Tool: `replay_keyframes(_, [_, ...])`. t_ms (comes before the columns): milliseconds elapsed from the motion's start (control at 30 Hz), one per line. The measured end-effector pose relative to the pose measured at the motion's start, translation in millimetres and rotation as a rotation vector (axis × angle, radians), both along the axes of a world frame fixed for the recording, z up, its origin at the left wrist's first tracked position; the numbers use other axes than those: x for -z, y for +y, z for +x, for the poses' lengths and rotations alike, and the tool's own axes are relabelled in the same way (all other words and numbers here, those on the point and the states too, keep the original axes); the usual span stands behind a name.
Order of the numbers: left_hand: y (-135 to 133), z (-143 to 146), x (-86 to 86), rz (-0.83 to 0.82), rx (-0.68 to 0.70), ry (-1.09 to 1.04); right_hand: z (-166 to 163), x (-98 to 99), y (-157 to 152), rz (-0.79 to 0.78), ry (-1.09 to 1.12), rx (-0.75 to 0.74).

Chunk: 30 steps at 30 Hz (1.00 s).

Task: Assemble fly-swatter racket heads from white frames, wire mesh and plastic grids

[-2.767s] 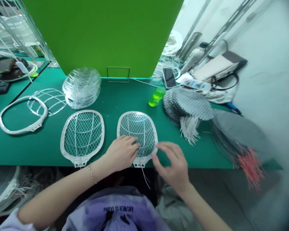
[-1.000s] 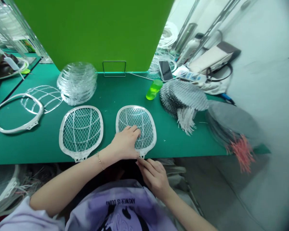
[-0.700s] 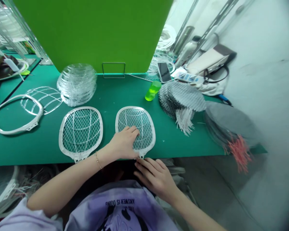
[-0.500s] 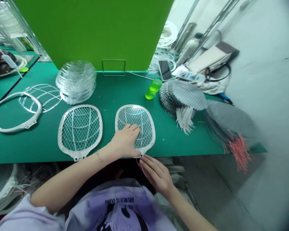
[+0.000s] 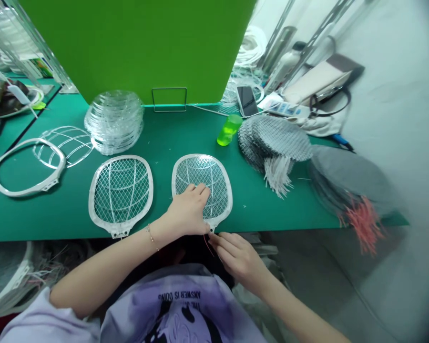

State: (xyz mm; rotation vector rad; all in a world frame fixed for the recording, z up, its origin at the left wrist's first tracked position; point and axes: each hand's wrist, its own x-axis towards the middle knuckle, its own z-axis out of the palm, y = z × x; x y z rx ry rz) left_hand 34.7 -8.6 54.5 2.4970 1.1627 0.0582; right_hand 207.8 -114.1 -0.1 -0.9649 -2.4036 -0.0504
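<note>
A white oval swatter frame with mesh [image 5: 214, 174] lies at the front edge of the green table [image 5: 171, 138]. My left hand [image 5: 188, 212] rests flat on its lower half, fingers stretched over the mesh. My right hand [image 5: 238, 257] is just below the table edge, its fingers pinched on thin red and white wires [image 5: 208, 243] hanging from the frame's neck. A second meshed frame [image 5: 121, 193] lies to the left, untouched.
An empty white ring frame [image 5: 26, 169], a clear grid [image 5: 71, 143] and a stack of clear grids [image 5: 114, 121] lie at left. Mesh stacks with white leads [image 5: 275, 143] and red leads [image 5: 350, 190] sit at right. A green bottle [image 5: 229, 129], phone [image 5: 247, 101] and green divider [image 5: 146, 47] stand behind.
My right hand dropped from the frame's right rim to below the table edge and pinched the wires at the neck. My left hand stayed on the mesh.
</note>
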Motion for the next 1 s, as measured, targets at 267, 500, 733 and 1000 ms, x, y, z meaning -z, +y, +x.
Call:
replay_keyframes(267, [1.1,6.6,3.7,0.0,-0.013,-0.018,3.6,-9.9,9.1,-0.063,-0.111,-0.09])
replay_keyframes(500, [-16.1,-117.2,-11.7,0.022,0.009,-0.283,39.2,-14.1,-30.1,-0.062,0.086,0.168])
replay_keyframes(733, [-55.3,-253.9,14.8,0.121,-0.131,0.148,-24.3,-16.0,-40.4,-0.086,0.253,0.079])
replay_keyframes(1000, [-64.6,-192.9,28.3,0.226,-0.184,-0.019,-127.2,22.2,-5.6,-0.034,0.142,0.049])
